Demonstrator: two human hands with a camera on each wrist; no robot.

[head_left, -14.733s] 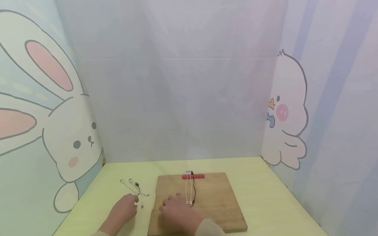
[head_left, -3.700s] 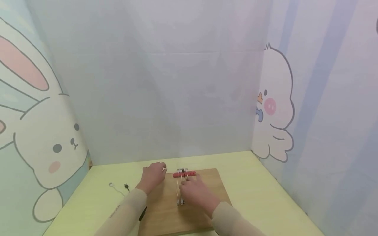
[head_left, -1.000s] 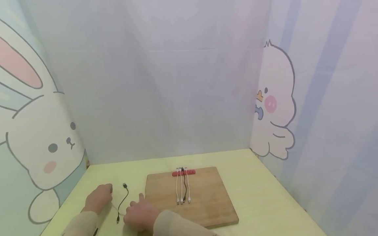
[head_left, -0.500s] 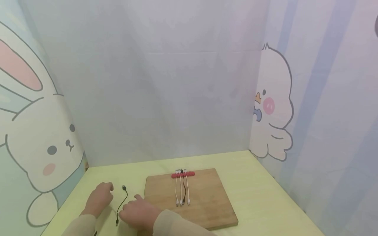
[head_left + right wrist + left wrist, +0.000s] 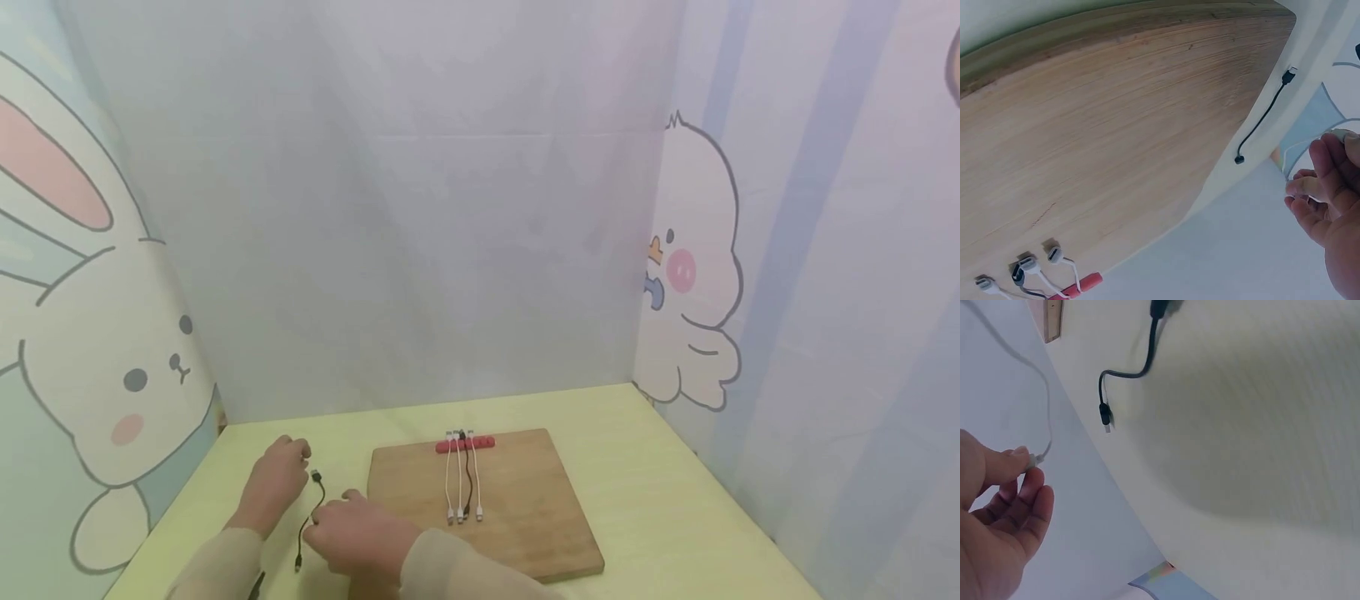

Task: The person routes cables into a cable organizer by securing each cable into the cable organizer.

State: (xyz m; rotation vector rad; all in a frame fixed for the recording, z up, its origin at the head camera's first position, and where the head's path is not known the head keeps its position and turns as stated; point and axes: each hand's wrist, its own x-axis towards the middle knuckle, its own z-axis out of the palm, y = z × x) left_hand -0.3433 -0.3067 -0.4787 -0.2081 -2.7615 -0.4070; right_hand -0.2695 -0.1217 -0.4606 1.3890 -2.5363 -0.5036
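Left of the board, my left hand (image 5: 276, 479) pinches one end plug of a short white charging cable (image 5: 1048, 406) between thumb and fingertips. My right hand (image 5: 363, 533), nearer the board, pinches the other white plug (image 5: 1339, 134). The cable hangs slack between both hands, raised off the table; it hardly shows in the head view. Beneath and between the hands, a short black USB cable (image 5: 1105, 412) lies on the table, untouched.
On the wooden board (image 5: 525, 517), a red cable holder (image 5: 486, 442) sits along the far edge. Three white cables and one black cable run side by side from it toward the near side. Printed fabric walls (image 5: 420, 250) enclose the pale yellow table (image 5: 637, 467).
Since half a second ago, my left hand has risen and moved right, toward the far end of the black cable. My right hand has shifted slightly right. Earlier, a fourth cable was added to the holder.
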